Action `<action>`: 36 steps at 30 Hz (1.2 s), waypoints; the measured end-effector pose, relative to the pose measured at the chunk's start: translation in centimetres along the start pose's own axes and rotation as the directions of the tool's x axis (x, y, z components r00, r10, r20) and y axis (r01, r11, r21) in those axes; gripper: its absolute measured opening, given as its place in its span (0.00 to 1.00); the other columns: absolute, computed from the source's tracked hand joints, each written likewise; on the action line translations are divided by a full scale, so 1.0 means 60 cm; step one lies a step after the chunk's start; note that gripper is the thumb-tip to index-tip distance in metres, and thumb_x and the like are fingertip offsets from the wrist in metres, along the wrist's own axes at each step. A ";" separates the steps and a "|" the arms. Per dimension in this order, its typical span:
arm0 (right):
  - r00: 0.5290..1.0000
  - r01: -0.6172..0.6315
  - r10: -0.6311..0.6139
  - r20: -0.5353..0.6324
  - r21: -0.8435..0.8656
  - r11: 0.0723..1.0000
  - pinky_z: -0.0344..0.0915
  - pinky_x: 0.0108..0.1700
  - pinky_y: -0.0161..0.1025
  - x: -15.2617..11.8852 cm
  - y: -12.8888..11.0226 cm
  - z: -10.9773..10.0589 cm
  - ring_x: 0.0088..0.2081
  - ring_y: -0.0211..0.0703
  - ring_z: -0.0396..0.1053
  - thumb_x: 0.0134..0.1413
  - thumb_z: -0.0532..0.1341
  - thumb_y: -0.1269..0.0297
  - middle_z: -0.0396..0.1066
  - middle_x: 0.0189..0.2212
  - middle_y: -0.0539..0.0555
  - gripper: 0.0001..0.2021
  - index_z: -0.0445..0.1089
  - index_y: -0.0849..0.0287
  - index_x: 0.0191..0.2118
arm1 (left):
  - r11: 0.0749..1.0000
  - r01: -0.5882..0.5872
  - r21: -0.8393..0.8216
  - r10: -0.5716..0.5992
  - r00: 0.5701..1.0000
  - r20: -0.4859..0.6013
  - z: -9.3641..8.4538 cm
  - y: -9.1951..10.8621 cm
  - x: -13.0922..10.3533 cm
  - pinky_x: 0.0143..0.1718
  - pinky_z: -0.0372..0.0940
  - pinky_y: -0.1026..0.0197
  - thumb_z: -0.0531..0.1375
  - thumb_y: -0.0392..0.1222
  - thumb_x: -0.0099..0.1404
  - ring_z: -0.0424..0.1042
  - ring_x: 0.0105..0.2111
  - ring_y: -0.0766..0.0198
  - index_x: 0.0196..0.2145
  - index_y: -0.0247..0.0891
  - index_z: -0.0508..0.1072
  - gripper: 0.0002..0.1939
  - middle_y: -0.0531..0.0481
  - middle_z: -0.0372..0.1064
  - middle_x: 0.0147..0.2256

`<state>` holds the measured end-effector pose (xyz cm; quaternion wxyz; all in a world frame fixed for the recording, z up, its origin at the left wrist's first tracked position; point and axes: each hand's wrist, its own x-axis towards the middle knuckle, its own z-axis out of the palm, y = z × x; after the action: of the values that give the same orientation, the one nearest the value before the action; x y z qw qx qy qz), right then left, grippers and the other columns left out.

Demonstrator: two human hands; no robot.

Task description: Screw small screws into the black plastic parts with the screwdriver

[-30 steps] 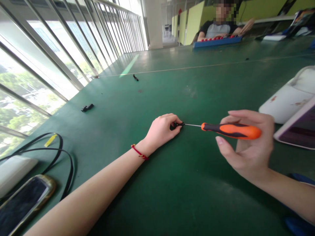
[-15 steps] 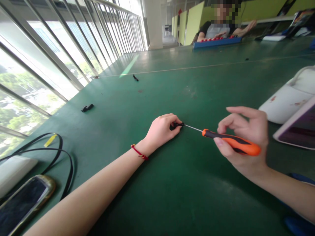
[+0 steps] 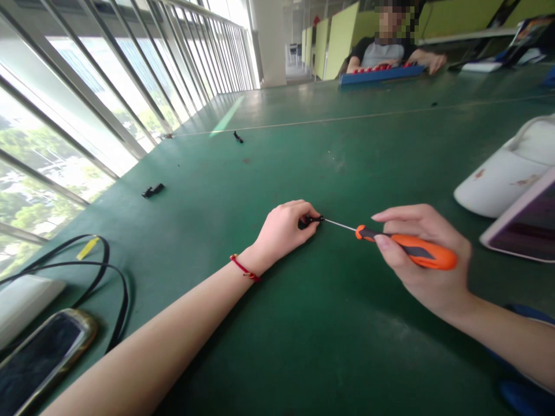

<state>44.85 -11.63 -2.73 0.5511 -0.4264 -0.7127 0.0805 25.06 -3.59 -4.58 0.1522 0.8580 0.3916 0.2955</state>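
Note:
My left hand (image 3: 289,226), with a red bracelet at its wrist, rests on the green table (image 3: 277,341) and pinches a small black part (image 3: 311,220). Fingers hide most of that part. An orange and dark grey screwdriver (image 3: 427,252) lies along my right hand (image 3: 433,254), its handle gripped between thumb and fingers. Its thin metal shaft points left, and the tip meets the end of the black part. Whether the tip sits in a screw is too small to tell.
Two more black parts lie further off, one near the railing (image 3: 153,190) and one beyond it (image 3: 238,137). Left are a phone (image 3: 41,361) and a black cable (image 3: 124,277). Right stands a white container (image 3: 498,179). Across the table a person sits behind a blue tray (image 3: 381,75).
My right hand's fingers have shifted around the screwdriver handle, which has turned. My left hand and the black part stay in place. The person opposite has lowered a hand.

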 end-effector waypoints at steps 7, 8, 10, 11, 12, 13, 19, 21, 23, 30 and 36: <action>0.999 0.044 -0.042 -0.022 0.087 0.995 0.64 0.27 0.39 -0.003 0.009 -0.002 0.26 0.39 0.64 0.42 0.64 0.72 0.63 0.26 0.47 0.24 0.64 0.52 0.48 | 1.000 0.000 0.001 0.000 1.000 -0.002 0.000 0.000 0.000 0.35 0.66 0.64 0.57 0.36 0.58 0.70 0.31 0.66 0.33 0.37 0.73 0.06 0.51 0.72 0.33; 0.999 0.036 -0.037 0.002 0.036 0.999 0.62 0.25 0.37 -0.004 0.008 -0.003 0.24 0.37 0.63 0.44 0.64 0.71 0.62 0.22 0.46 0.19 0.66 0.53 0.45 | 1.000 0.002 0.000 -0.002 1.000 -0.002 0.000 0.000 0.000 0.35 0.66 0.64 0.57 0.36 0.58 0.70 0.31 0.66 0.33 0.37 0.73 0.06 0.51 0.72 0.33; 0.999 0.041 -0.041 -0.001 -0.034 0.999 0.62 0.25 0.37 -0.006 0.006 -0.004 0.23 0.37 0.64 0.46 0.63 0.71 0.64 0.22 0.47 0.13 0.68 0.53 0.40 | 1.000 0.004 -0.001 -0.004 1.000 0.000 0.000 0.000 0.000 0.35 0.67 0.64 0.57 0.36 0.58 0.70 0.31 0.66 0.33 0.37 0.73 0.06 0.51 0.72 0.33; 0.998 0.059 -0.060 -0.036 -0.027 0.998 0.64 0.27 0.37 -0.006 0.006 -0.003 0.26 0.37 0.66 0.45 0.63 0.72 0.66 0.26 0.48 0.14 0.68 0.54 0.40 | 1.000 0.005 -0.001 -0.005 1.000 0.000 0.000 0.000 0.001 0.35 0.67 0.64 0.57 0.36 0.58 0.70 0.32 0.65 0.33 0.37 0.73 0.06 0.50 0.72 0.33; 0.994 0.079 -0.079 -0.076 0.007 0.997 0.65 0.29 0.38 -0.006 0.006 -0.002 0.28 0.39 0.67 0.43 0.64 0.73 0.67 0.30 0.50 0.17 0.68 0.54 0.42 | 1.000 0.004 0.000 -0.004 1.000 0.000 0.000 0.000 0.001 0.35 0.67 0.64 0.57 0.36 0.58 0.70 0.32 0.65 0.33 0.37 0.73 0.06 0.50 0.72 0.33; 0.990 0.094 -0.088 -0.107 0.056 0.994 0.67 0.31 0.40 -0.006 0.006 -0.001 0.31 0.40 0.67 0.41 0.65 0.74 0.66 0.34 0.52 0.22 0.66 0.54 0.45 | 1.000 0.003 0.000 -0.003 1.000 -0.001 0.000 0.000 0.001 0.35 0.67 0.64 0.57 0.36 0.58 0.70 0.32 0.66 0.33 0.37 0.73 0.06 0.51 0.72 0.33; 0.999 0.033 -0.033 0.016 0.012 0.999 0.62 0.27 0.39 -0.005 0.006 -0.003 0.23 0.37 0.63 0.46 0.63 0.70 0.62 0.21 0.46 0.15 0.66 0.54 0.43 | 1.000 0.002 -0.008 -0.002 1.000 -0.006 0.001 0.000 0.000 0.35 0.66 0.64 0.57 0.36 0.58 0.70 0.32 0.66 0.33 0.37 0.74 0.06 0.51 0.72 0.33; 0.999 0.031 -0.031 -0.011 -0.046 0.998 0.62 0.27 0.38 -0.006 0.005 -0.003 0.23 0.37 0.64 0.48 0.62 0.70 0.64 0.21 0.46 0.11 0.67 0.54 0.39 | 1.000 0.009 -0.021 -0.010 1.000 -0.009 0.000 0.000 0.001 0.35 0.66 0.64 0.57 0.36 0.58 0.70 0.31 0.66 0.34 0.37 0.74 0.07 0.51 0.73 0.33; 0.995 0.047 -0.046 -0.089 0.004 0.999 0.66 0.31 0.39 -0.004 0.007 -0.001 0.29 0.39 0.67 0.45 0.63 0.71 0.67 0.30 0.49 0.16 0.67 0.53 0.42 | 0.998 0.022 -0.054 -0.023 1.000 -0.014 0.000 0.000 0.002 0.35 0.66 0.65 0.58 0.36 0.58 0.70 0.30 0.67 0.34 0.37 0.75 0.07 0.51 0.73 0.32; 0.999 -0.053 0.053 -0.006 -0.015 0.998 0.59 0.23 0.37 -0.002 0.004 -0.002 0.20 0.35 0.59 0.49 0.62 0.68 0.60 0.19 0.45 0.10 0.67 0.54 0.39 | 0.978 0.096 -0.184 -0.100 0.995 -0.010 -0.004 -0.002 0.007 0.35 0.67 0.66 0.58 0.35 0.57 0.71 0.30 0.68 0.35 0.36 0.78 0.09 0.51 0.75 0.33; 0.995 -0.008 0.023 -0.099 0.149 0.989 0.67 0.34 0.41 -0.002 0.009 0.001 0.32 0.41 0.67 0.43 0.64 0.72 0.64 0.33 0.51 0.22 0.63 0.53 0.47 | 0.963 0.144 -0.227 -0.151 0.988 -0.017 -0.006 -0.002 0.008 0.35 0.67 0.67 0.59 0.36 0.56 0.71 0.29 0.68 0.34 0.35 0.78 0.09 0.51 0.75 0.31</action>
<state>45.12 -11.37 -3.18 0.6157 -0.3934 -0.6728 0.1162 25.01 -3.14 -4.20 0.2633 0.7986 0.4208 0.3402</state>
